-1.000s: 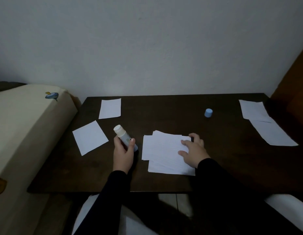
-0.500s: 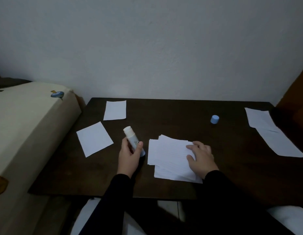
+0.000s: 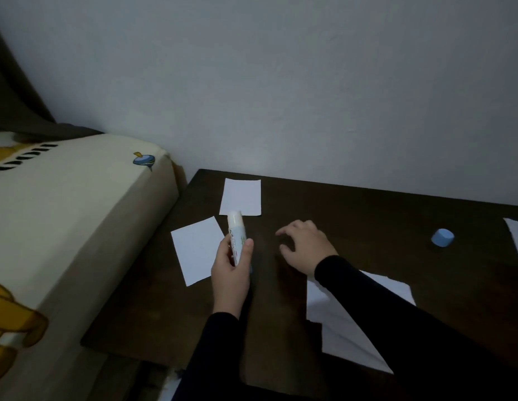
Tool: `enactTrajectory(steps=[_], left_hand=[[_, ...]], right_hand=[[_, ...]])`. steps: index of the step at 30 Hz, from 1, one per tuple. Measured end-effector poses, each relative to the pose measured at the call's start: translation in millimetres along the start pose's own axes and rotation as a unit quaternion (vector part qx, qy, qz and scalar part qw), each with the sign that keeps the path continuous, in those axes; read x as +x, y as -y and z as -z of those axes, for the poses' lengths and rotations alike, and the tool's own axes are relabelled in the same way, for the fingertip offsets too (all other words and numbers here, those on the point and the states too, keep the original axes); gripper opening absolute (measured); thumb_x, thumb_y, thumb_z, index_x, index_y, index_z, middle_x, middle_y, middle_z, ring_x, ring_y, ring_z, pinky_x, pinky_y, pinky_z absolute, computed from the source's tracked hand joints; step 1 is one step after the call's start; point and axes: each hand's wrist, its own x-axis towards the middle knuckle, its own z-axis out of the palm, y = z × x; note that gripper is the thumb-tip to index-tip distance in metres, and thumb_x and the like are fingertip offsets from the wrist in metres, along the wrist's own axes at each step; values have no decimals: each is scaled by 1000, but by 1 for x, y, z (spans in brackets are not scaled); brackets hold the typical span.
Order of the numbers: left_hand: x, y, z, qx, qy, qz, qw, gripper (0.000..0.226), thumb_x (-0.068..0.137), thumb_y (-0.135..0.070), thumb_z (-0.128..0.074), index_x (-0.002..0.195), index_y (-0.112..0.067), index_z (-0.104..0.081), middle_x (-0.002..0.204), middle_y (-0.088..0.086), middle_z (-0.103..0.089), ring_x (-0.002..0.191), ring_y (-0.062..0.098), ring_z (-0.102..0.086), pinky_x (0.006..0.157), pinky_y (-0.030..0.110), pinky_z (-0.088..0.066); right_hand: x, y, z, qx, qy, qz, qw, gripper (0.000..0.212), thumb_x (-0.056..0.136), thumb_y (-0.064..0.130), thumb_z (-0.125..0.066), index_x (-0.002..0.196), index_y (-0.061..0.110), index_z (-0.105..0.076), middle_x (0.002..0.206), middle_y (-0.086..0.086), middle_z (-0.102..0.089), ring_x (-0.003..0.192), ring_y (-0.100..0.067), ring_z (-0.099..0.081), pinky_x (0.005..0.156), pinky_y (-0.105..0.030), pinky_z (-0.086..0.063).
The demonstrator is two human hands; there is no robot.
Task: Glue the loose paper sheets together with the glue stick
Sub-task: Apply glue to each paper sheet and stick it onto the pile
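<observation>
The uncapped glue stick (image 3: 237, 235) is gripped in the left hand (image 3: 231, 270), fingers and thumb curled round its lower barrel, its white tip raised and tilted away over the dark tabletop (image 3: 367, 209). The right hand (image 3: 305, 246) is held just above the tabletop to the right of the left hand, fingers spread and loosely bent, with nothing in it. Two single paper sheets are seen: the nearer sheet (image 3: 198, 250) lies just left of the left hand, partly hidden by it, and the farther sheet (image 3: 241, 196) lies beyond the stick's tip. The stack of sheets (image 3: 341, 322) lies under the right forearm, partly covered by the sleeve.

Several risks are judged from this. The stack could be dragged or fanned out by the sleeve as the right arm is reached across. A single sheet could be slid or creased if glue is rubbed on while it is not pinned down. Glue could be smeared on the tabletop by the exposed tip. The blue cap (image 3: 442, 237) lies well to the right of both hands, so the stick could dry if left open.
</observation>
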Motion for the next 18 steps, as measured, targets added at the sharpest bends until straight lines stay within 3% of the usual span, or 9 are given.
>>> enactTrajectory(steps=[7, 12, 15, 18], left_hand=[[22, 2, 2, -14, 6, -3, 1000, 56, 92, -46, -56, 142, -27, -40, 140, -5, -47, 106, 3, -43, 66, 8, -38], [31, 5, 1, -9, 4, -15, 1000, 56, 91, -46, -57, 141, -26, -42, 142, -4, -47, 107, 4, -44, 74, 11, -43], [33, 5, -1, -7, 5, -12, 1000, 58, 90, -48, -57, 142, -26, -42, 142, -4, -47, 108, 4, -44, 72, 11, -44], [33, 4, -1, -5, 7, -15, 1000, 59, 90, -49, -57, 142, -25, -42, 141, -4, -48, 108, 5, -46, 71, 11, -43]], right_hand=[[73, 12, -15, -85, 15, 15, 996, 52, 94, 39, -52, 143, 26, -39, 145, 1, -38, 129, -21, -37, 104, -40, -37], [95, 17, -20, -119, 108, 10, 987, 78, 88, 51, -59, 152, 29, -20, 160, 2, -14, 143, -27, -18, 112, -50, -27], [98, 14, -20, -95, 133, -21, 986, 76, 89, 51, -58, 151, 31, -20, 157, -2, -21, 141, -30, -23, 111, -49, -28], [91, 15, -24, -152, 102, 26, 983, 64, 92, 55, -48, 147, 26, -32, 150, -2, -33, 136, -24, -30, 109, -46, -31]])
